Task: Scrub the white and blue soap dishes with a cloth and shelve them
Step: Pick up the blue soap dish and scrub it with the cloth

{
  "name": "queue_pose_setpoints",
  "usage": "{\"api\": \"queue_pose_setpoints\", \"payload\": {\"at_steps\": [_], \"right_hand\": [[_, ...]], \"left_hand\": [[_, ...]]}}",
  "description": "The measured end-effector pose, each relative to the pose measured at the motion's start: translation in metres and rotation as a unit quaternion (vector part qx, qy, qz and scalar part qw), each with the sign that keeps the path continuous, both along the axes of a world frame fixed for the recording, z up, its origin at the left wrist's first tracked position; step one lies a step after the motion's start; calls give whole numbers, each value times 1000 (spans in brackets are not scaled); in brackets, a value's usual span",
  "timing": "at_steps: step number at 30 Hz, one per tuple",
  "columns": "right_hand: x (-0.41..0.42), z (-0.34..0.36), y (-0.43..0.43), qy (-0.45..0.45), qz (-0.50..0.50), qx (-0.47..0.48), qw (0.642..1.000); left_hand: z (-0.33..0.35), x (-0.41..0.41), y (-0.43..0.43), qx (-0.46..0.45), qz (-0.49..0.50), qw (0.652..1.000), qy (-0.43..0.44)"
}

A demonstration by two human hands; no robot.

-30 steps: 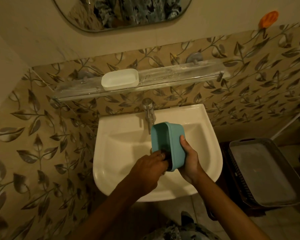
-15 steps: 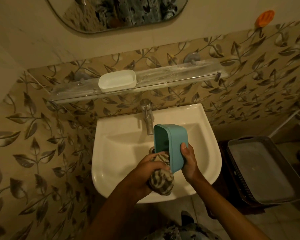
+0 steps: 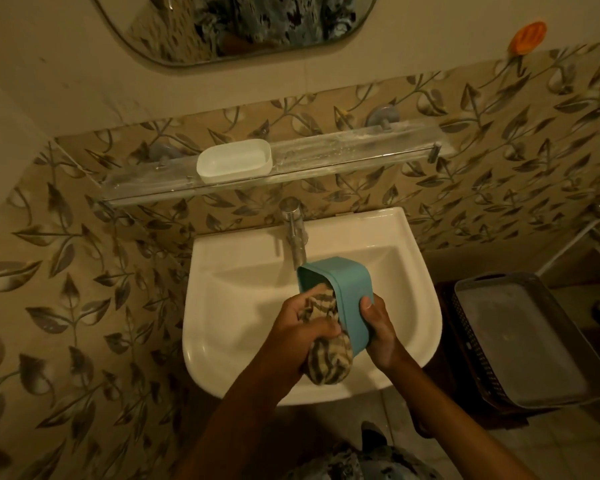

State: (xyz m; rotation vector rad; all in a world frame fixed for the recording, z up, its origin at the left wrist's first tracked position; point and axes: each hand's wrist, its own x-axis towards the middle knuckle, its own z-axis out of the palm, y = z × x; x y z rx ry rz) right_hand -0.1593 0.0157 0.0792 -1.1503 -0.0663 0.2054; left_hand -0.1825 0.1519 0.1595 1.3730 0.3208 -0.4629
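Hovering over the white ceramic basin [image 3: 222, 306] toward its front-right rim, just below the chrome tap [image 3: 297, 233], the rectangular blue plastic soap dish [image 3: 352, 296] stands on edge with its mouth facing left. The right hand [image 3: 378, 327] clasps its outer wall. The left hand [image 3: 302, 327] grips a striped grey-and-cream cloth [image 3: 328, 362] stuffed into that mouth. The white oval plastic soap dish [image 3: 234, 161] sits left of centre on the clear wall shelf [image 3: 361, 143].
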Motion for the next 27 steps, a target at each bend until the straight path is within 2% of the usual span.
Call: {"api": "queue_pose_setpoints", "payload": {"at_steps": [2,5,8,9,11,13,15,16,18,20,21,22,25,27], "right_hand": [[2,3,-1,14,-11,11,1000],[9,9,-4,31,-26,23,999],[9,9,-5,41,2,6,999],[6,7,-3,52,5,13,999],[0,0,1,81,-5,35,996],[-5,-4,6,120,-23,62,991],[-8,-3,8,151,-23,84,985],[-8,-2,8,159,-20,92,983],[-6,0,4,162,-23,100,981],[-3,4,0,157,-26,102,982],[-2,4,0,154,-23,100,983],[-2,5,0,151,-22,97,984],[-2,5,2,147,-28,97,984],[-4,2,2,152,-27,101,983]], "left_hand": [[-3,-6,0,103,-69,991,-52],[-11,-16,0,231,-197,946,-110],[-7,-17,6,247,-277,911,-178],[-8,-16,8,267,-310,890,-203],[-10,-17,10,378,-369,809,-259],[-12,-17,7,509,-412,696,-293],[-12,-15,3,600,-438,596,-306],[-12,-11,1,626,-445,562,-308],[-15,-6,1,644,-449,531,-318],[-18,-6,1,642,-430,542,-331],[-19,-8,1,627,-407,573,-336],[-20,-11,0,599,-376,620,-340],[-20,-21,-2,446,-280,800,-288],[-16,-28,-4,363,-246,876,-199]]}}
